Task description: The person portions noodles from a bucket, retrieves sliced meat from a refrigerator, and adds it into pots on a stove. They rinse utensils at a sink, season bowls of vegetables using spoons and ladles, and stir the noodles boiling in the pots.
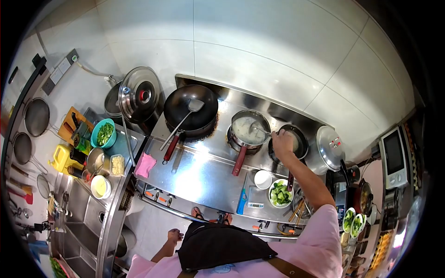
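Note:
My right hand (pixel 282 143) is closed on the handle of a metal ladle (pixel 260 129), whose head dips into a saucepan (pixel 239 141). A whitish liquid fills the saucepan, which sits on a burner with its red-brown handle towards me. Under my right hand stands a small black frying pan (pixel 302 147), partly hidden by the hand and forearm. My left hand (pixel 174 235) hangs low in front of the stove's edge, holding nothing, with its fingers loosely bent.
A black wok (pixel 187 104) with a spatula stands on the left burner. Near the front are a white bowl (pixel 263 180), a bowl of greens (pixel 281 193), a blue lighter (pixel 242 200) and a pink cloth (pixel 145 165). A lidded pot (pixel 329 147) stands right; a sink (pixel 81 231) lies left.

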{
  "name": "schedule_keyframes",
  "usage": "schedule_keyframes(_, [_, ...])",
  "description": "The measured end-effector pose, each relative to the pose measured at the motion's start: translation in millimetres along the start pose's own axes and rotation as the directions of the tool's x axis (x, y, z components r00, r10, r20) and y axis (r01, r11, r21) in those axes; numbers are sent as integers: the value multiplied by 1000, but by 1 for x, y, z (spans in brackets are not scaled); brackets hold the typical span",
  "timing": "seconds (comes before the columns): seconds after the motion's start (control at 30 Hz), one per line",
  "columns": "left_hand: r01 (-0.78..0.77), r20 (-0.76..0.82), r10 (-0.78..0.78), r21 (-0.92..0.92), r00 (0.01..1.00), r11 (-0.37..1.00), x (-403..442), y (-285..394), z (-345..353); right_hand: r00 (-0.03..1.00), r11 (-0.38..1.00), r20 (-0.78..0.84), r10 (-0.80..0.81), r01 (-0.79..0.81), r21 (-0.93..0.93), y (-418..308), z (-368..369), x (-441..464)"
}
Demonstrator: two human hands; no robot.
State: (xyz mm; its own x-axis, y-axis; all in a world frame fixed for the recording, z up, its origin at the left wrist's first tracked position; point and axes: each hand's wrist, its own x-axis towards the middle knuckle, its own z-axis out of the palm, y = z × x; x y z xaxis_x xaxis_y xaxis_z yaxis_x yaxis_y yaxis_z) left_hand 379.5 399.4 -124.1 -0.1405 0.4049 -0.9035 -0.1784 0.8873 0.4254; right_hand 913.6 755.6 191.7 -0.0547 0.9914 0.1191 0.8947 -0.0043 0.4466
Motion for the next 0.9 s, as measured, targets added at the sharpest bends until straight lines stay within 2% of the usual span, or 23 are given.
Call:
schedule_keyframes(0.07, [8, 1, -8, 12, 1000, 1000, 0, 1, 1, 999, 1000, -43, 27, -27, 2, -11, 23, -2])
schedule_keyframes(0.17, [2, 12, -2, -12, 1000, 1000, -1, 4, 3, 993, 965, 72, 90, -104, 242, -23, 49, -6])
schedule_keyframes(0.2, [-1, 17, 2, -29, 1000, 1000, -1, 5, 4, 978, 938, 189, 84, -142, 315, -21, 39, -15])
schedule_keyframes(0.3, [-9, 14, 9, -22, 1000, 1000, -1, 5, 4, 967, 790, 222, 121, -229, 569, -25, 90, -19])
schedule_keyframes(0.37, [14, 9, -13, -11, 1000, 1000, -1, 2, 3, 895, 398, 417, 161, -445, 802, -41, 104, -24])
schedule_keyframes(0.4, [23, 8, -23, -2, 1000, 1000, 1, 2, 3, 847, 157, 510, 147, -529, 834, -47, 107, -25])
schedule_keyframes(0.43, [26, 14, -26, 3, 1000, 1000, 2, 3, 3, 779, -74, 623, 77, -618, 782, -50, 110, -27])
schedule_keyframes(0.5, [30, 22, -30, 11, 999, 999, 2, 3, 1, 638, -485, 757, -143, -712, 508, -55, 97, -28])
schedule_keyframes(0.53, [22, 17, -23, 23, 1000, 999, 2, 5, 1, 633, -506, 746, -207, -722, 472, -55, 90, -27])
schedule_keyframes(0.63, [-5, 7, 4, 40, 1000, 999, 0, 13, 3, 685, -320, 678, -265, -726, 608, -32, 127, -20])
schedule_keyframes(0.67, [-16, 4, 16, 34, 1000, 999, 2, 16, 3, 885, 314, 461, 64, -456, 833, -37, 144, -24])
schedule_keyframes(0.77, [-36, -6, 36, 24, 999, 999, 2, 17, 3, 914, 718, 351, 201, -381, 582, -31, 59, -42])
schedule_keyframes(0.8, [-39, -7, 40, 25, 999, 999, 2, 17, 3, 929, 758, 327, 175, -340, 557, -28, 70, -42])
schedule_keyframes(0.9, [8, 21, -8, 22, 1000, 1000, 4, 12, 4, 932, 765, 295, 211, -345, 544, -29, 44, -46])
